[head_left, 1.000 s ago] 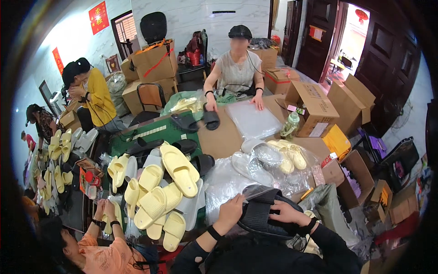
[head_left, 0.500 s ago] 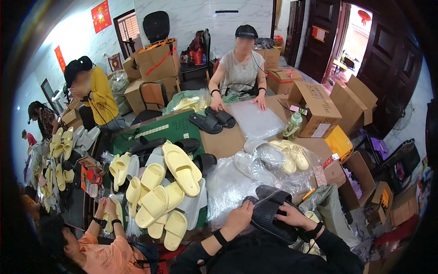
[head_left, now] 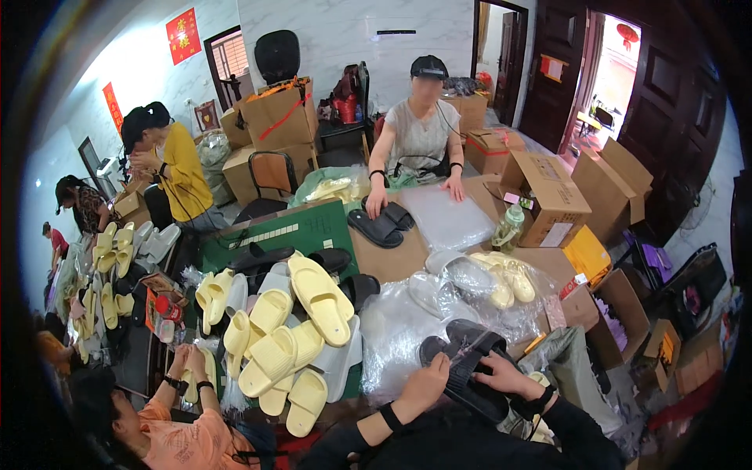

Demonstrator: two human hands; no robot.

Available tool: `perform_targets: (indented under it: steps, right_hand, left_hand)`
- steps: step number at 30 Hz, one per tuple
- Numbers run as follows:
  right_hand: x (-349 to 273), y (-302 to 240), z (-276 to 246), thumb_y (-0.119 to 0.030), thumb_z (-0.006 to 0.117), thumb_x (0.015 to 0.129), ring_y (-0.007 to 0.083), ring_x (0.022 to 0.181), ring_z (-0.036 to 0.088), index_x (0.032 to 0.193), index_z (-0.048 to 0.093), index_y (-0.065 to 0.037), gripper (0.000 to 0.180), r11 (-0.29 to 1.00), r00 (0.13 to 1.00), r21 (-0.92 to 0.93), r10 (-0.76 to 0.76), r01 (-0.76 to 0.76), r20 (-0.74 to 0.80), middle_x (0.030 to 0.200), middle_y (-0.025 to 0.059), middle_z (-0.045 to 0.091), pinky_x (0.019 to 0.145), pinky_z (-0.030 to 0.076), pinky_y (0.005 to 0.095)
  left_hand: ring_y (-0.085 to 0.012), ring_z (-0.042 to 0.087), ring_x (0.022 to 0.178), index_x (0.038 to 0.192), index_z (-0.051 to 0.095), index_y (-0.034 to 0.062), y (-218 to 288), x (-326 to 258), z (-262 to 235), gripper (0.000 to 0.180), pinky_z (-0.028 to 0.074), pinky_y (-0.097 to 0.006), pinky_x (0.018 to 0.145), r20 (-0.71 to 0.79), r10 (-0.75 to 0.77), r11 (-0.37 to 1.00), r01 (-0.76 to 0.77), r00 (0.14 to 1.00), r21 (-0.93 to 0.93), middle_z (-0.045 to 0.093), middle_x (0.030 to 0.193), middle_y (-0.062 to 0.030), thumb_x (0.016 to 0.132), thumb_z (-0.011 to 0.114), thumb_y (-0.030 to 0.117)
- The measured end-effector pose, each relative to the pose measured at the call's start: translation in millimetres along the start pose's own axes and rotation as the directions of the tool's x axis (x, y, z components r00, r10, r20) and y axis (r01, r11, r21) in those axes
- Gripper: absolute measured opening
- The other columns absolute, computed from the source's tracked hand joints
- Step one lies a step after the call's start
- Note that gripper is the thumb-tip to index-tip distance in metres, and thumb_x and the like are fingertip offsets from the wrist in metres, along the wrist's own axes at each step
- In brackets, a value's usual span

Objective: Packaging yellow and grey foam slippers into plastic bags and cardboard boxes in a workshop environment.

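In front of me a pair of black slippers (head_left: 468,338) is held together, tilted over the table's near edge. My left hand (head_left: 424,387) is closed at the near left side of the pair, its thumb and finger pinched on a thin clear strip (head_left: 462,349) that runs across the slippers. Around the right slipper my right hand (head_left: 502,376) is wrapped, its fingers reaching into the foot opening. Beside my left hand lie stacked clear plastic bags (head_left: 392,337). To the left is a heap of pale yellow slippers (head_left: 319,298) with some white and black ones.
Across the table a person (head_left: 419,129) touches black slippers (head_left: 381,225) and a stack of clear bags (head_left: 450,215). Bagged yellow slippers (head_left: 509,282) and a green bottle (head_left: 511,223) lie ahead. Open cardboard boxes (head_left: 621,313) stand right. Another person (head_left: 188,415) works close on my left.
The view has shifted slightly, so the scene sits a little further right. My left hand and the strip have moved slightly across the slippers. The person opposite has lifted one hand a little.
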State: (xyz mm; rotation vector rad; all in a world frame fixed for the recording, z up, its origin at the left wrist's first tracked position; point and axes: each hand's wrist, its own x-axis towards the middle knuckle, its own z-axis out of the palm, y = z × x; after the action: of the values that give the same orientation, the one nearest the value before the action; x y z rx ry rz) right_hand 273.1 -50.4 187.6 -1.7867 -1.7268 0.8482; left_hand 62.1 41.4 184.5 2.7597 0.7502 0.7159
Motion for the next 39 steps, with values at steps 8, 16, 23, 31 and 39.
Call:
perform_targets:
  steps: [8,16,23,31,39]
  right_hand:
    - [22.6,-5.7,15.2,-0.031,0.064,0.078,0.0349,0.094,0.051,0.105,0.059,-0.008,0.036,0.982,0.992,-0.149,-0.122,0.114,-0.040,0.097,0.0168,0.053,0.080,0.040,0.0421]
    - [24.7,-33.0,31.6,-0.032,0.063,0.076,0.0337,0.091,0.047,0.106,0.059,-0.006,0.040,0.886,0.971,-0.417,-0.235,0.201,-0.031,0.090,0.0166,0.051,0.083,0.033,0.0456]
    - [28.4,-47.8,51.3,-0.032,0.065,0.074,0.0323,0.087,0.048,0.105,0.057,-0.007,0.040,0.775,0.903,-0.585,-0.398,0.237,-0.162,0.087,0.0147,0.050,0.088,0.032,0.0519]
    - [37.6,-60.7,60.1,-0.027,0.066,0.073,0.0315,0.085,0.051,0.102,0.057,-0.005,0.038,0.797,0.912,-0.574,-0.358,0.187,-0.201,0.084,0.0137,0.052,0.082,0.036,0.0474]
    - [32.2,-49.9,57.6,-0.025,0.066,0.069,0.0333,0.089,0.054,0.106,0.056,-0.004,0.043,0.836,0.950,-0.535,-0.256,0.126,-0.177,0.095,0.0145,0.057,0.084,0.037,0.0538]
  left_hand:
    - [-0.0222,0.063,0.058,0.105,0.057,0.0035,17.5,13.6,-12.6,0.024,0.051,-0.030,0.049,0.063,0.012,1.000,-0.013,0.998,0.013,0.059,0.108,-0.0149,0.085,0.053,0.016]
    - [-0.0173,0.058,0.063,0.112,0.059,0.0067,12.4,20.4,-29.3,0.038,0.047,-0.025,0.049,-0.037,-0.073,0.985,0.078,0.997,0.153,0.053,0.081,-0.0045,0.075,0.057,0.016]
    - [-0.0278,0.052,0.097,0.090,0.059,0.0059,2.2,41.8,-33.3,0.020,0.044,-0.037,0.079,-0.288,-0.050,0.989,0.087,0.956,0.120,0.057,0.103,-0.0118,0.074,0.054,0.016]
    - [-0.0363,0.050,0.111,0.090,0.056,-0.0006,-23.6,46.1,-32.2,0.020,0.042,-0.044,0.092,-0.319,0.195,0.981,-0.189,0.928,0.050,0.052,0.123,-0.0163,0.073,0.055,0.010]
    - [-0.0338,0.044,0.119,0.096,0.057,-0.0004,-16.5,35.6,-23.6,0.025,0.033,-0.048,0.101,-0.137,0.428,0.894,-0.441,0.893,-0.081,0.048,0.129,-0.0152,0.075,0.053,0.012]
